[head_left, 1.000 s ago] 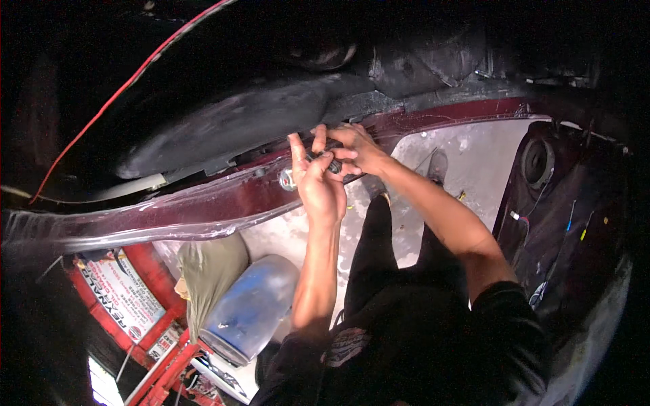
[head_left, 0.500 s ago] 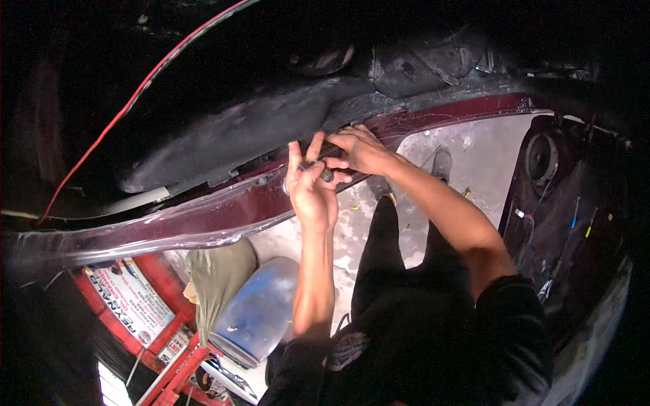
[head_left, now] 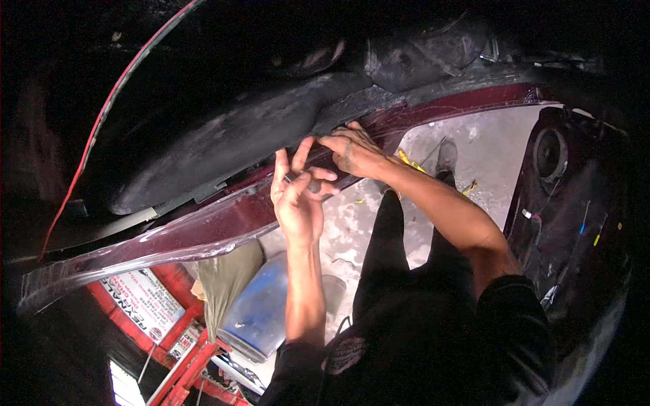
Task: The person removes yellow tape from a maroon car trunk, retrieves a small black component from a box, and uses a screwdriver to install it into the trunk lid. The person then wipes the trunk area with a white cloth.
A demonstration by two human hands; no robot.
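My left hand (head_left: 296,210) is turned palm up. Its thumb and bent fingers close on a small dark cylindrical piece (head_left: 313,185) whose kind I cannot make out. Its two longer fingers reach up to the edge of the black floor carpet (head_left: 223,145), beside the dark red door sill (head_left: 223,220). Just right of it, my right hand (head_left: 355,154) is bent over the sill with its fingers curled at the carpet edge. The fingertips are partly hidden there.
A red wire (head_left: 101,118) hangs at the left. The open door panel (head_left: 565,196) with a round speaker stands at the right. Below left are a blue drum (head_left: 257,311), a draped olive cloth (head_left: 233,277) and a red frame with a sign (head_left: 142,304). Yellow pieces (head_left: 409,160) lie by my feet.
The view has shifted a little, and both hands appear slightly farther left. The left hand keeps the dark piece. The right hand stays at the carpet edge.
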